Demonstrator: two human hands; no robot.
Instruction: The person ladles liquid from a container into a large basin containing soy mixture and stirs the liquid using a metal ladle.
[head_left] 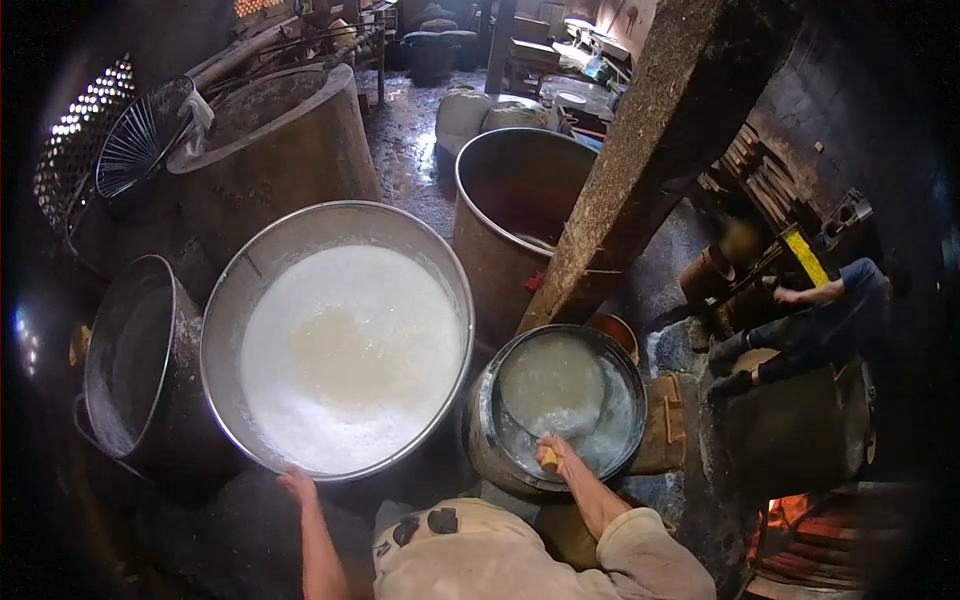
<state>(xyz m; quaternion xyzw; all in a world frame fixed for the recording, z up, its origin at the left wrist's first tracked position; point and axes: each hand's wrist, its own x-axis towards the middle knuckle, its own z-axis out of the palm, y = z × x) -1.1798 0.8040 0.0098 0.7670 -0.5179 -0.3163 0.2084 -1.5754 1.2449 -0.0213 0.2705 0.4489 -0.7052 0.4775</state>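
A wide metal vat (222,290) full of white, foamy liquid (420,320) with a beige patch in its middle fills the centre left. My left hand (297,485) is at its near rim, fingers apart, holding nothing that I can see. In my right hand (558,453) is the short wooden handle of a large round scoop (552,375). The scoop's broad bowl lies inside a smaller metal pot (487,425) to the right, with cloudy liquid in and around it. My fingers are wrapped around the handle at the pot's near side.
A tall metal drum (480,215) stands beyond the pot, and a thick slanted wooden beam (650,150) crosses beside it. Left are another metal vat (100,370) and a large round tank (270,160). Another person's sleeve (865,280) shows right, above a fire (788,508).
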